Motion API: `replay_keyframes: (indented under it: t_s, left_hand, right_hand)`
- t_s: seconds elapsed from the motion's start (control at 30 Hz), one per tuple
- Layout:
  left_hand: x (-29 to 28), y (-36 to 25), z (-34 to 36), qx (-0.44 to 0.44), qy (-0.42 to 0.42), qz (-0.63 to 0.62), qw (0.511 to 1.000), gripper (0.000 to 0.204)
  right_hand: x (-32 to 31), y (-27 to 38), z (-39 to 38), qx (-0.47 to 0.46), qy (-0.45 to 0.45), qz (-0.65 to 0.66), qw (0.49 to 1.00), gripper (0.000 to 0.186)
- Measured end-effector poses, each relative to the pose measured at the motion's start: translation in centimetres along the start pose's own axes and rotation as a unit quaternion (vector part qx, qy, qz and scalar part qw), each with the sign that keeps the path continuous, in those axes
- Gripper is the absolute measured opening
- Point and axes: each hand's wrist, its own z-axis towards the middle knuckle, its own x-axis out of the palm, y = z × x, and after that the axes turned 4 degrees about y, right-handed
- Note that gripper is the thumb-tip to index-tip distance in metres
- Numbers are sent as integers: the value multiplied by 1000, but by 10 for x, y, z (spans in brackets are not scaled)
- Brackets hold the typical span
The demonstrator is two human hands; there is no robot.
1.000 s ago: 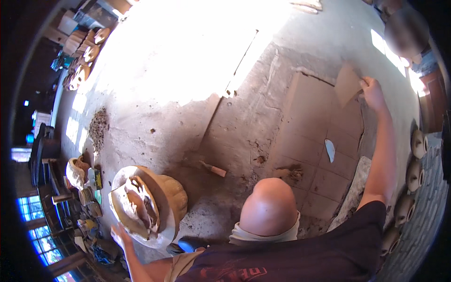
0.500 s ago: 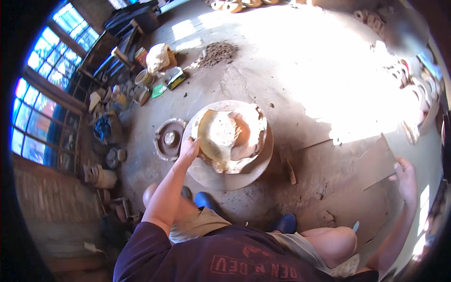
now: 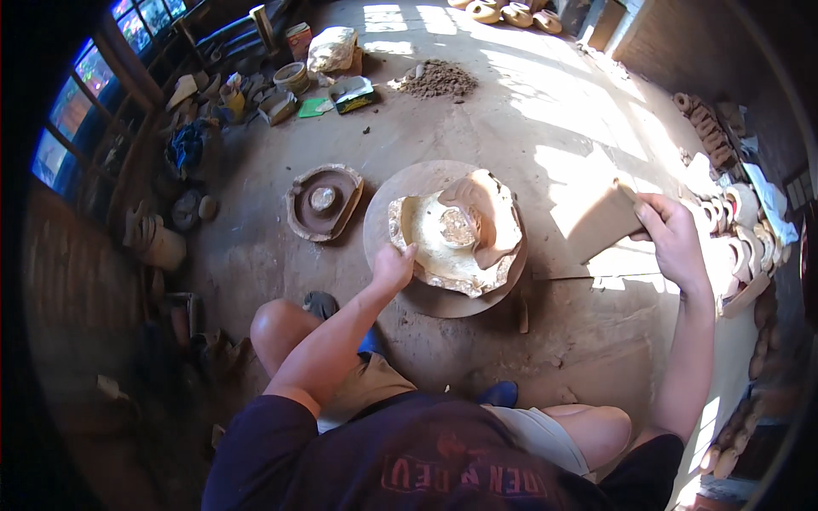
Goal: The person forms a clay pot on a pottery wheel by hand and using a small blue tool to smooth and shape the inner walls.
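Pinching a flat brown clay slab (image 3: 603, 224) by its right side in the right hand (image 3: 671, 234); lifted clear of the floor (image 3: 405, 132), apart from the right edge of the round board (image 3: 388, 209), nearer to it than half a second ago. Grasping with the left hand (image 3: 394, 266) the near-left rim of the pale mould (image 3: 426, 238), as half a second ago, though only beside the board a second ago. Seated on the board close to its right edge. Strewn across the dusty, sun-patched floor: a shallow mould (image 3: 307, 215) left of the board, crumbled clay (image 3: 439, 81) farther off. Along the room's sides: windows (image 3: 64, 140) left, rounded pots (image 3: 517, 14) far.
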Motion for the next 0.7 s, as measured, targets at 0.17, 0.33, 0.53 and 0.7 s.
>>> replay_keyframes:
  t_s: [0.17, 0.33, 0.53, 0.7]
  left_hand:
    - [-42, -47, -44, 194, -65, -306, 930, 75]
    - [-92, -102, -69, 188, 291, -650, 676, 51]
    - [-136, -80, -22, 210, 189, -444, 850, 38]
    - [-129, -64, 24, 180, 182, -243, 936, 47]
  right_hand:
    - [52, 54, 20, -84, -4, 184, 979, 35]
    - [126, 63, 7, -130, -3, 352, 927, 44]
    - [206, 4, 23, 47, -15, 459, 887, 58]
    - [273, -50, 15, 64, 56, 466, 881, 50]
